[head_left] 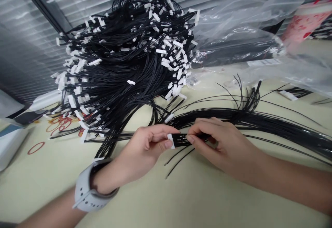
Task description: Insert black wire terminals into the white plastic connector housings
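Between thumb and fingers, my left hand [147,143] pinches a white connector housing [171,140]. Black wires [180,140] run out of its right side toward my right hand [216,139], whose thumb and forefinger are closed on them close to the housing. Two loose wire ends [178,162] with small tips hang below, between the hands. Behind my right hand lies a long bundle of black wires [280,126], stretching off to the right. Whether each wire is fully seated in the housing is too small to tell.
A large heap of black cables [129,65] with white connectors rises behind my hands. Red and orange rubber bands [61,122] lie at left, near a white box [11,146]. Clear plastic bags [238,44] and a pink cup [306,22] stand at back right.
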Demonstrator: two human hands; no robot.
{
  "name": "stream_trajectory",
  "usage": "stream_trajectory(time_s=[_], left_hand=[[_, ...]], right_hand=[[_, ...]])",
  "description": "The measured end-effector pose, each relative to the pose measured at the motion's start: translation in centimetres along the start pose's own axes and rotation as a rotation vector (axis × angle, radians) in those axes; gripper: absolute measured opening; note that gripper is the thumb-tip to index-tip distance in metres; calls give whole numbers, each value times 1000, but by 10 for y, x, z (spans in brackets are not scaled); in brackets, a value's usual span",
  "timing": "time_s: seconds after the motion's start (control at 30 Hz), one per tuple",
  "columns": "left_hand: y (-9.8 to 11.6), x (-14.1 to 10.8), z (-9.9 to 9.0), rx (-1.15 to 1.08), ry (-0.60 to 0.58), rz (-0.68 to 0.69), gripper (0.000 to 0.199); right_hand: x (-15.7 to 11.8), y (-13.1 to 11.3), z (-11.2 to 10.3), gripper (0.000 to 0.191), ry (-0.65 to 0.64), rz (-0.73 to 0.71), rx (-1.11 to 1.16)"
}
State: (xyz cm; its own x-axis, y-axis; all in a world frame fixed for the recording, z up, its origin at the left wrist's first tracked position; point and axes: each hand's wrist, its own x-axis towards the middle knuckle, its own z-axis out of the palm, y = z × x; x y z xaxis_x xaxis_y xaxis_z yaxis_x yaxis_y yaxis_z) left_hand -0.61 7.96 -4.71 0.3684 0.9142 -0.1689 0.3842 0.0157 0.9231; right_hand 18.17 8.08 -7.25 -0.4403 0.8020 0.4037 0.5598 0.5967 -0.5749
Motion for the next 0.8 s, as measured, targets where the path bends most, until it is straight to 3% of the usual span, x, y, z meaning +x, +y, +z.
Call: stream_trajectory(time_s=[0.3, 0.8], left_hand=[[-4, -2, 4, 73, 27, 33, 22], [-2, 1, 3, -81, -5, -4, 20]], right_hand=[[-3, 2, 1, 15, -15, -8, 16], [-1, 1, 4, 13, 14, -22, -7]])
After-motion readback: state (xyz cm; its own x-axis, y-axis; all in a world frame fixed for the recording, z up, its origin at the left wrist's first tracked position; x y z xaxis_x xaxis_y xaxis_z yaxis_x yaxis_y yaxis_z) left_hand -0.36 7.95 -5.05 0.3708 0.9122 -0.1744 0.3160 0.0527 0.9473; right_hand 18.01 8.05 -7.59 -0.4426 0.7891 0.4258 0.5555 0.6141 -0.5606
